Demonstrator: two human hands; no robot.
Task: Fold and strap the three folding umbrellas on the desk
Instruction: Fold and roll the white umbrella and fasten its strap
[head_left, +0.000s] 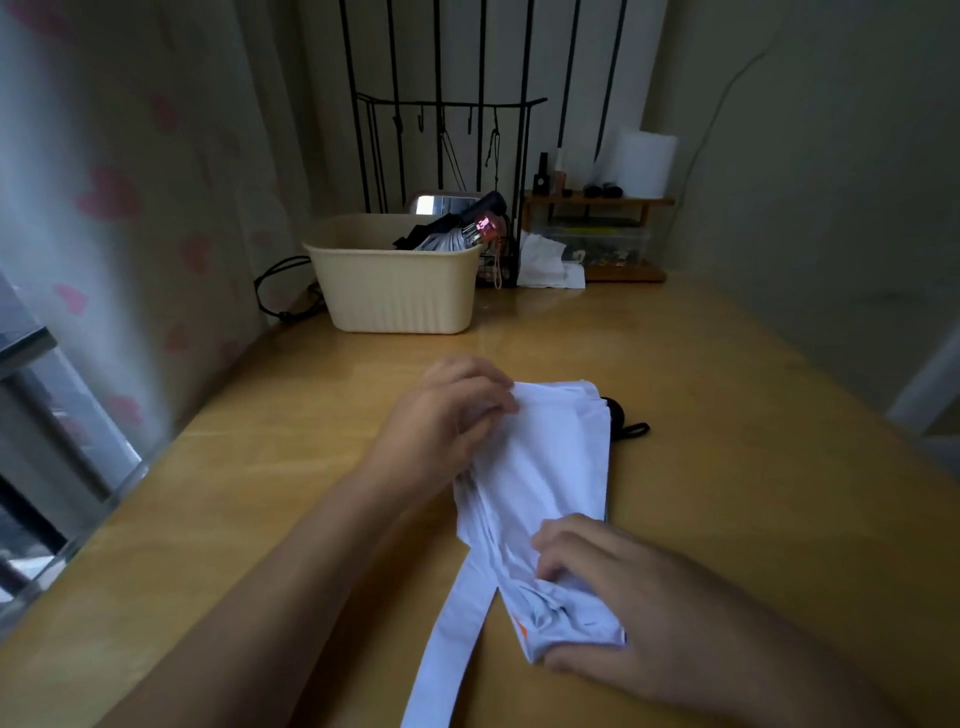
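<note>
one wooden desk (727, 364), and at its far side one cream basket (395, 291) with folded umbrellas (452, 234) poking out, how many i cannot tell. one white umbrella (550, 457) lies mid-desk, its long axis running near to far, with the black handle (615, 413) pointing away. the left hand (447, 415) pinches the cloth's far left edge with curled fingers. the right hand (613, 587) clasps the near tip, thumb beneath. one white strap (452, 639) trails toward the near edge.
</note>
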